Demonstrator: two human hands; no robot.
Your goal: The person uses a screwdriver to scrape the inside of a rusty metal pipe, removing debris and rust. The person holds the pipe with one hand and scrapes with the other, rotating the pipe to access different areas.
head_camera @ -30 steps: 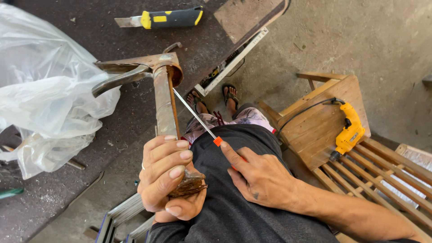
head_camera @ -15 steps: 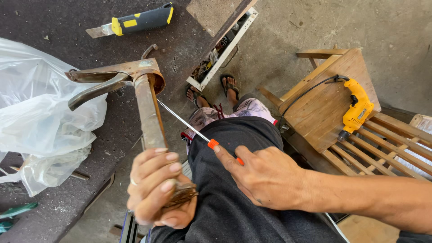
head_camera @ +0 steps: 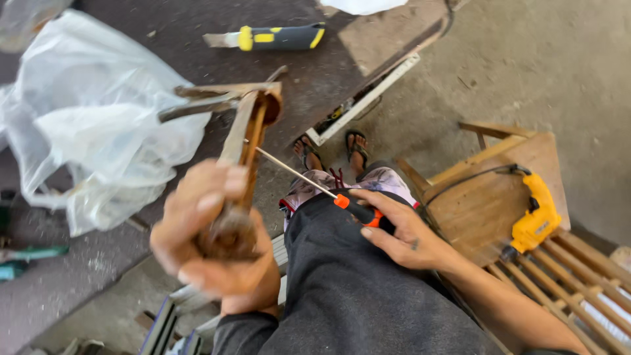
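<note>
Head view: looking down over the person's lap, with a dark workbench at the left and a concrete floor at the right.
Left hand: the left hand is gripping the lower end of a rusty metal tool, fingers wrapped fully round it; the hand is blurred.
Rusty metal tool: it is rising from the fist toward the bench's far side, with a crosspiece and lever sticking out to the left at its top, over the bench's right edge.
Right hand: the right hand is closing around the orange-and-black handle of a screwdriver, resting on the dark cloth over the thigh.
Screwdriver: its thin shaft is slanting up and left, the tip reaching the shaft of the rusty tool just below its head; whether it is sitting in a screw cannot be told.
Hands: they are working apart, each clamped on its own tool.
Bench: a crumpled clear plastic bag is lying along the left edge; a yellow-and-black utility knife is lying near the far edge; a green-handled tool is peeking in at the left edge.
Floor side: a yellow power drill is lying on a wooden chair at the right, its cord curling over the seat.
Feet: sandalled feet are showing below the bench's right edge.
</note>
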